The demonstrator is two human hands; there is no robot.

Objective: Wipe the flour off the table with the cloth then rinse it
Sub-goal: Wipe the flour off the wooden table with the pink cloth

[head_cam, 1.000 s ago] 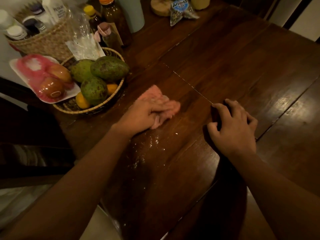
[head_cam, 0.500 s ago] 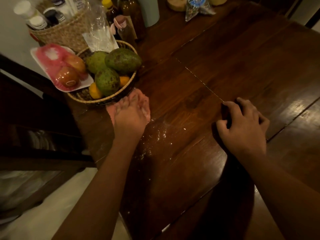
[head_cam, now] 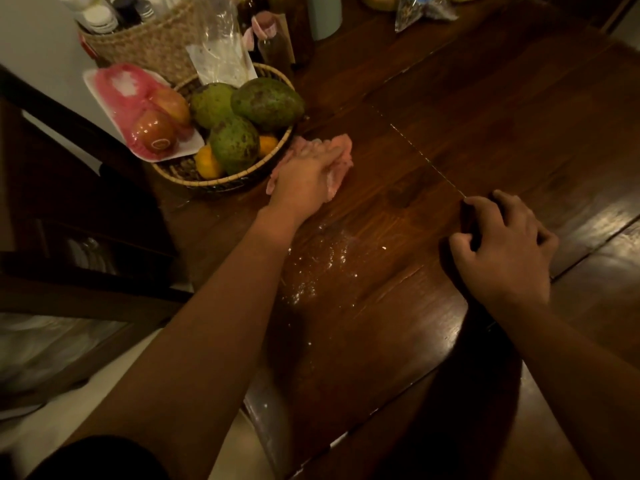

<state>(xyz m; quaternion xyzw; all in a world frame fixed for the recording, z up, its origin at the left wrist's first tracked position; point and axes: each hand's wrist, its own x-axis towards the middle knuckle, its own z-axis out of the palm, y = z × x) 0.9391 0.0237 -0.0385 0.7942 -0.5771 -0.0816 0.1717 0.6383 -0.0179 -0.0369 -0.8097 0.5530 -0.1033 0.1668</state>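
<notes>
The left hand [head_cam: 308, 178] is pressing flat, fingers stretched out, on the crumpled pink cloth [head_cam: 341, 147]. The cloth is lying on the dark wooden table [head_cam: 485, 98] near its left edge, just beside the round woven fruit basket [head_cam: 223, 183]. Scattered white flour [head_cam: 322, 265] is lying nearer the person, apart from the cloth. The right hand [head_cam: 502, 251] is resting on the tabletop with fingers curled; I cannot tell whether it is holding anything.

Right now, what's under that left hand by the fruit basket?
A pink cloth lies under the left hand, pressed onto the table; its edges stick out around the fingers. Whether flour sits beneath the cloth is hidden. Loose flour shows nearer the wrist.
</notes>
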